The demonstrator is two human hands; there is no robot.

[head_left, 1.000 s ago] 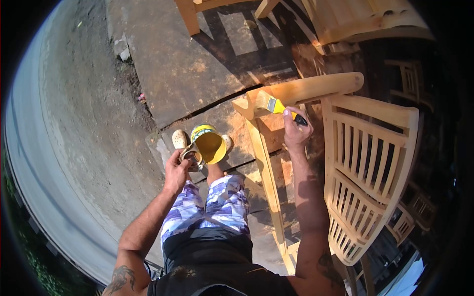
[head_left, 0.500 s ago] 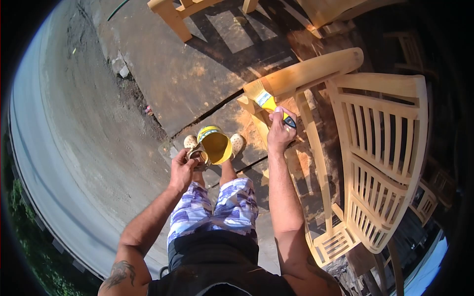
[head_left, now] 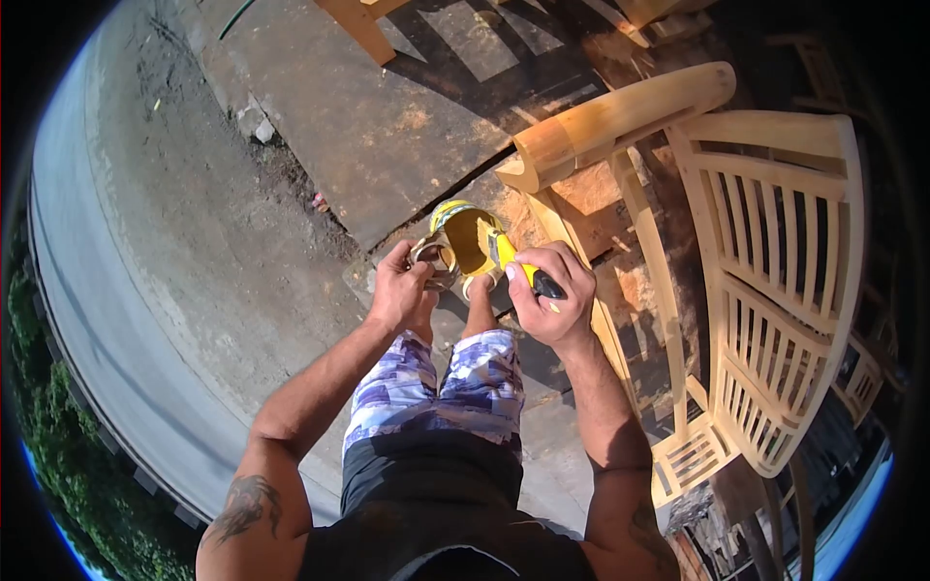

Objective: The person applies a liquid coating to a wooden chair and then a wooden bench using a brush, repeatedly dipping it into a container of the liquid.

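Note:
My left hand (head_left: 397,289) is closed on the round, ring-like handle at the side of a small yellow can (head_left: 466,239). Brownish-yellow liquid or coating shows inside the can, its mouth tilted toward me. In my right hand (head_left: 560,292) is a paintbrush (head_left: 505,252) with a yellow handle and black end. Its bristles are at the can's mouth, partly inside. To the right stands a slatted wooden bench (head_left: 765,232). Its broad, curved armrest (head_left: 625,121) looks darker and glossier toward the near left end.
Other wooden furniture (head_left: 358,24) stands at the top, casting shadows on the dark concrete slab (head_left: 368,136). A paved road (head_left: 107,290) curves along the left, with green plants beyond it. A gap runs across the slab near my feet.
My right hand has brought the paintbrush from the armrest's end down and left to the can. The can sits nearer the brush, and the view has shifted slightly.

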